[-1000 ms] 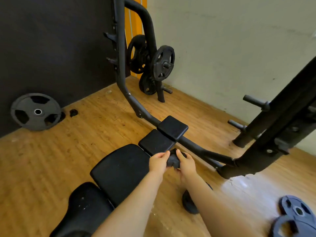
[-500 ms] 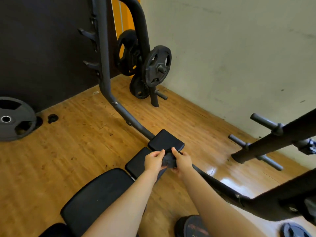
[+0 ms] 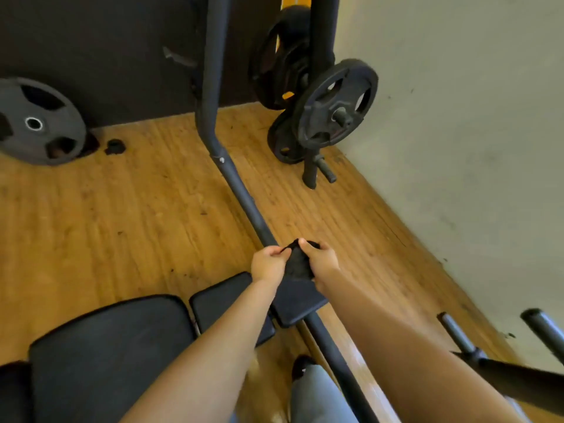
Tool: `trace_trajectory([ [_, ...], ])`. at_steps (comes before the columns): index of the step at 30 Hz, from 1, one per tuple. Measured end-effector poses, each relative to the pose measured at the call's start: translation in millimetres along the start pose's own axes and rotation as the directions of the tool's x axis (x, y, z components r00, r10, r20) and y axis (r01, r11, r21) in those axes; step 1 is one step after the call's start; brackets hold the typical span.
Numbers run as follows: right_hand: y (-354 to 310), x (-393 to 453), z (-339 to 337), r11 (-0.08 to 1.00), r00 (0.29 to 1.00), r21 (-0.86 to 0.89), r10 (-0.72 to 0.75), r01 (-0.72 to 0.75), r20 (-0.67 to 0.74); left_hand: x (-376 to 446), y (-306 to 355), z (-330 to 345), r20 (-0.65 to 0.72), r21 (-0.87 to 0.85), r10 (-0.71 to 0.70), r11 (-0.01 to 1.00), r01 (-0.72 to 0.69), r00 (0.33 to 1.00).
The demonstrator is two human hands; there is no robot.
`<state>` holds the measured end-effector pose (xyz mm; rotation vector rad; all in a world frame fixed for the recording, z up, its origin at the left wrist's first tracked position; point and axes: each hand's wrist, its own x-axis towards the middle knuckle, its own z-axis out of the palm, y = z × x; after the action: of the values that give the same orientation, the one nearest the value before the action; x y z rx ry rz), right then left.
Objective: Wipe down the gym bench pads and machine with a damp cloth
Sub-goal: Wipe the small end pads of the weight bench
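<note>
While both gripping one black cloth (image 3: 297, 265): left hand (image 3: 268, 265), right hand (image 3: 322, 261), above three bench pads (image 3: 110, 340).

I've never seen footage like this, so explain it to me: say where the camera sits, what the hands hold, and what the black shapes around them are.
The camera is worn on the person's head, looking forward and down along their bare arms. The left hand and right hand together grip a dark cloth, bunched between them. Below them are the black bench pads of a gym machine, and its dark metal frame runs across the wooden floor. A weight plate leans against the dark wall, and more weight plates hang on a rack by the pale wall.
</note>
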<state>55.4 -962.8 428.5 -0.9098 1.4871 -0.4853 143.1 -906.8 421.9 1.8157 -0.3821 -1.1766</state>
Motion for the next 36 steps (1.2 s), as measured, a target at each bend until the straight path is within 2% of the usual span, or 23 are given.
trace_trajectory([
  [4,12.8,74.1,-1.4,1.0,0.998,-0.004,-0.009,0.009,0.062,56.5,-26.5,33.9,-0.075,-0.014,-0.027,1.0,0.026,0.997],
  [8,68.5,157.7,19.3,0.998,1.0,0.06,-0.02,0.02,-0.003,122.6,-86.3,58.4,-0.145,-0.043,0.027,0.998,-0.033,0.989],
  [12,146.1,221.2,64.5,0.985,0.99,0.162,0.028,-0.051,0.14,176.5,-161.0,62.3,-0.286,-0.161,-0.007,0.986,-0.041,0.958],
  [13,162.4,233.7,74.2,0.989,0.991,0.15,0.002,-0.022,0.137,191.0,-181.1,61.8,-0.307,-0.185,-0.014,0.982,-0.045,0.952],
  [15,184.9,254.9,87.2,0.988,0.988,0.045,-0.15,0.148,0.037,216.9,-213.0,65.9,-0.325,-0.205,0.005,0.976,-0.076,0.946],
  [18,195.7,278.5,89.6,0.921,0.92,-0.025,-0.389,0.389,-0.042,247.6,-240.3,84.0,-0.357,-0.206,0.092,0.963,-0.174,0.93],
  [23,188.7,322.9,78.8,0.762,0.771,-0.134,-0.636,0.633,0.025,286.0,-247.7,106.8,-0.357,-0.055,0.344,0.92,-0.387,0.868],
  [27,185.0,349.4,61.4,0.642,0.691,-0.288,-0.714,0.711,0.113,297.8,-260.9,105.9,-0.31,0.049,0.467,0.878,-0.477,0.828],
  [29,179.6,356.5,46.6,0.606,0.692,-0.379,-0.706,0.7,0.15,295.1,-271.6,102.7,-0.31,0.067,0.474,0.876,-0.478,0.825],
  [32,165.9,360.3,18.0,0.613,0.737,-0.478,-0.666,0.629,0.116,284.7,-272.2,101.3,-0.276,0.141,0.468,0.883,-0.447,0.839],
  [36,156.1,356.0,-12.2,0.614,0.771,-0.566,-0.634,0.551,0.063,274.8,-261.3,97.5,-0.181,0.405,0.462,0.84,-0.362,0.868],
])
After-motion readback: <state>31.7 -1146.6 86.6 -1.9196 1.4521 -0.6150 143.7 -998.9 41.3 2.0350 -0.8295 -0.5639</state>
